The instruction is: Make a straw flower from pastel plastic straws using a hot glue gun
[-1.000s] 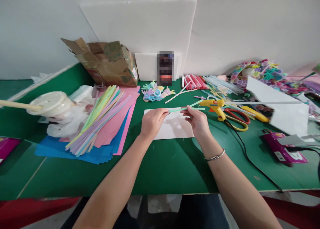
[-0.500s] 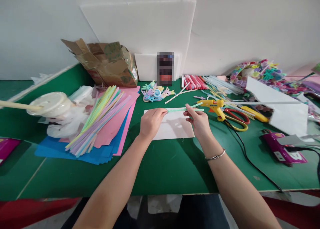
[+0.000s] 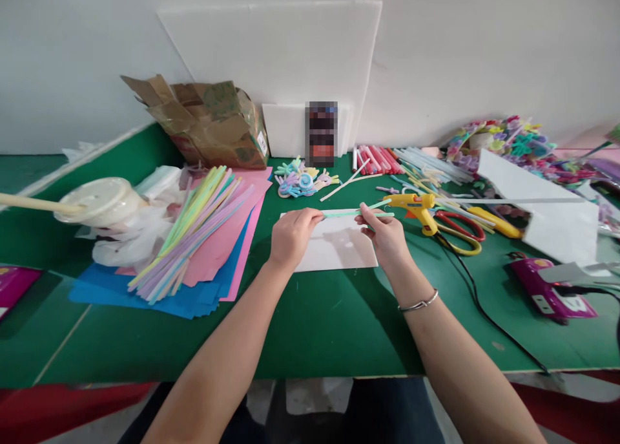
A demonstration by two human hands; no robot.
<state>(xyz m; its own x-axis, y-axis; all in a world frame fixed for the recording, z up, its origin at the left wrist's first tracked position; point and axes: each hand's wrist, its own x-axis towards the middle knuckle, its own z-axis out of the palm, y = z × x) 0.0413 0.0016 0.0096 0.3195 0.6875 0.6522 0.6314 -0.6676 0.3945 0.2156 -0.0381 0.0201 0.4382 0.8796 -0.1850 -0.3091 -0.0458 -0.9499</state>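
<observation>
Between my two hands stretches a pale green pipe cleaner (image 3: 340,214), held level above a white board (image 3: 339,247) on the green table. My left hand (image 3: 294,234) is closed around its left end. The thumb and fingers of my right hand (image 3: 382,229) pinch it near the right end, where two green ends stick out and spread apart. Whether these are two strands or one folded strand I cannot tell. Just right of my right hand lies a yellow hot glue gun (image 3: 417,210) with a black cord.
Left are a bundle of pastel pipe cleaners (image 3: 194,237) on coloured sheets, a lidded cup (image 3: 99,201) and a cardboard box (image 3: 208,121). Curled pieces (image 3: 303,178) lie at the back. Right are scissors (image 3: 460,231), a white foam piece (image 3: 557,218) and a purple power strip (image 3: 547,289).
Both hands keep nearly the same pose on the green pipe cleaner. The whole view has shifted very slightly.
</observation>
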